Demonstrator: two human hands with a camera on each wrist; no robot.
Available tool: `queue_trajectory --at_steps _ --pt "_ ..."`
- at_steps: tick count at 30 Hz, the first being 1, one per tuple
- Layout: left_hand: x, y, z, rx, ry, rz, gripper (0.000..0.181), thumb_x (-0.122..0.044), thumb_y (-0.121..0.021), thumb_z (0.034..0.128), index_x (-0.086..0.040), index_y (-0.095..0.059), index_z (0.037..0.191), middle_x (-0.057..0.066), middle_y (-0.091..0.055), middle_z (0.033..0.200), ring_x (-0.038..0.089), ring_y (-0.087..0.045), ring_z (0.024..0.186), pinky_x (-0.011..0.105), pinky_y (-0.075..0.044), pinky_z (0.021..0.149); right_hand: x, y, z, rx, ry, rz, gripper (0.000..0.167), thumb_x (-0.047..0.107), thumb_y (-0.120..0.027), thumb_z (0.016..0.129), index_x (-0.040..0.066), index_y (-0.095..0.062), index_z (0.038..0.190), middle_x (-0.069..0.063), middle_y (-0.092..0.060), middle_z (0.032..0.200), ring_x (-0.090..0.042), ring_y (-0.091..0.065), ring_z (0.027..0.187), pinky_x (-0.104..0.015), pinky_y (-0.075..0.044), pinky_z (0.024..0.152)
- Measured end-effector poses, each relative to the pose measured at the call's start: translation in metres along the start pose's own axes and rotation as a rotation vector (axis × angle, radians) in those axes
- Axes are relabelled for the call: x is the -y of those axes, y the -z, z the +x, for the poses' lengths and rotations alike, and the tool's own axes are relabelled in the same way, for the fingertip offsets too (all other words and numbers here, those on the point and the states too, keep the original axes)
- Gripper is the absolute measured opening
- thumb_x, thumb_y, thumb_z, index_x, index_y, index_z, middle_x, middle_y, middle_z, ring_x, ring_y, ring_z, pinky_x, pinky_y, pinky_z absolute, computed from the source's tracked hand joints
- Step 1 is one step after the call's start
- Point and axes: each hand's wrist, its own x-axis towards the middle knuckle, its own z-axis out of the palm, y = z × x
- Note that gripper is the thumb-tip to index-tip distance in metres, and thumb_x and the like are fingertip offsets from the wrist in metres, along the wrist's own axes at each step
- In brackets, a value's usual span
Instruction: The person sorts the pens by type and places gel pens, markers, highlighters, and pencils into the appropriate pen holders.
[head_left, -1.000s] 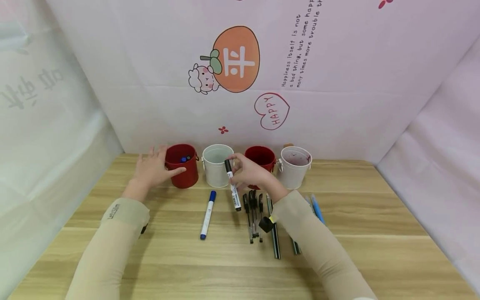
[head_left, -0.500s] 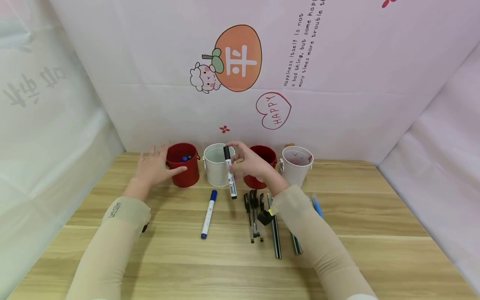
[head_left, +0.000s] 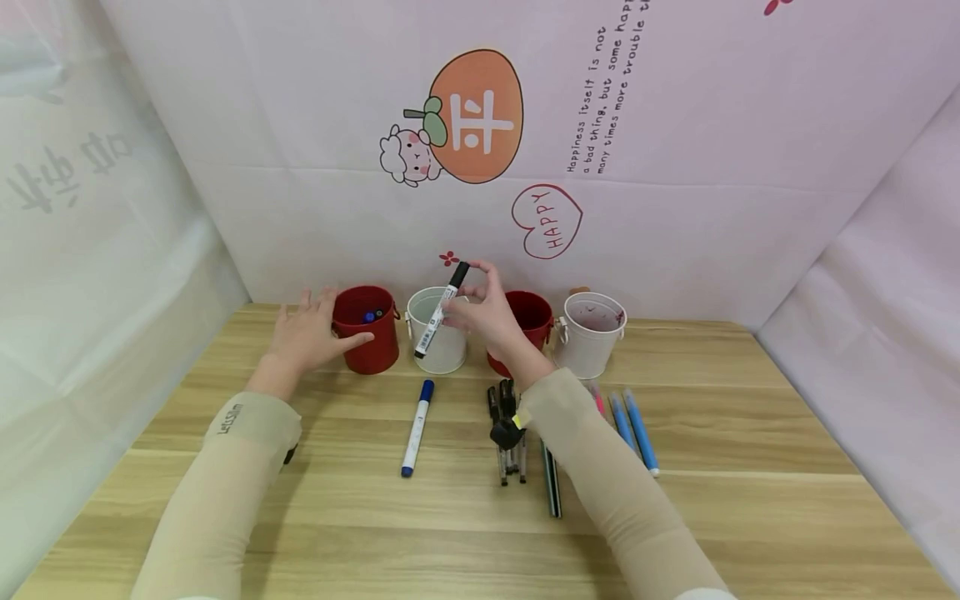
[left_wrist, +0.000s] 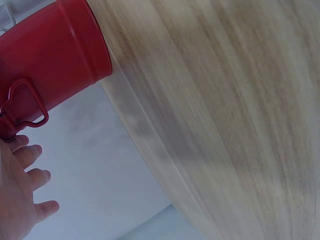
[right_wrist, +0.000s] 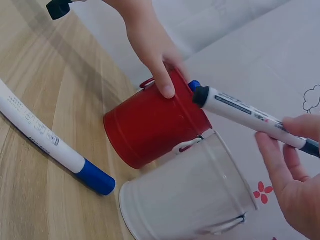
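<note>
In the head view my right hand (head_left: 487, 312) pinches a black-capped white marker (head_left: 442, 308), tilted, in front of and above the left white bucket (head_left: 441, 346). My left hand (head_left: 303, 337) rests against the left side of the leftmost red bucket (head_left: 371, 346), fingers spread and thumb across its front. Blue and dark marker ends (head_left: 370, 317) show inside that bucket. The right wrist view shows the marker (right_wrist: 250, 116) held between thumb and fingers. A blue-capped marker (head_left: 417, 429) lies on the table below the white bucket.
Another red bucket (head_left: 532, 312) and a white bucket (head_left: 588, 346) stand to the right. Several black pens (head_left: 501, 433), dark green-grey pens (head_left: 551, 483) and blue pens (head_left: 641, 433) lie on the wooden table (head_left: 337, 517), some partly under my right forearm. A printed cloth hangs behind.
My right hand has moved up and left with the black-capped marker, which has swung to a slant with its lower end toward the left. My left hand stays at the red bucket.
</note>
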Motion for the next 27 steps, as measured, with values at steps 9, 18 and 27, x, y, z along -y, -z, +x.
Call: queue_trajectory --at_steps 9,18,27 --pt "-0.001 -0.001 0.0 -0.002 -0.001 0.0 0.116 -0.078 -0.056 0.0872 0.002 -0.016 0.161 0.032 -0.023 0.162 0.054 -0.011 0.15 0.075 -0.007 0.116 -0.007 -0.018 0.001 -0.175 0.161 0.13 0.073 -0.008 -0.069 0.094 0.018 -0.029 0.149 -0.015 -0.057 0.114 -0.024 -0.068 0.1 -0.041 -0.06 0.087" --pt "-0.001 0.001 0.0 0.008 -0.017 0.012 0.115 -0.078 -0.054 0.0888 0.002 -0.016 0.161 0.031 -0.023 0.163 0.053 -0.01 0.15 0.074 -0.006 0.116 -0.013 -0.036 0.006 -0.298 0.286 0.246 0.072 -0.007 -0.067 0.095 0.015 -0.025 0.149 -0.013 -0.053 0.12 -0.024 -0.066 0.107 -0.038 -0.059 0.09" --pt "0.0 0.0 0.0 0.011 -0.007 0.006 0.116 -0.08 -0.053 0.0878 0.001 -0.015 0.162 0.031 -0.02 0.163 0.053 -0.008 0.151 0.074 -0.004 0.116 -0.02 -0.06 0.008 -0.356 0.349 0.219 0.068 -0.009 -0.068 0.094 0.012 -0.027 0.143 -0.012 -0.051 0.121 -0.026 -0.068 0.105 -0.034 -0.059 0.09"
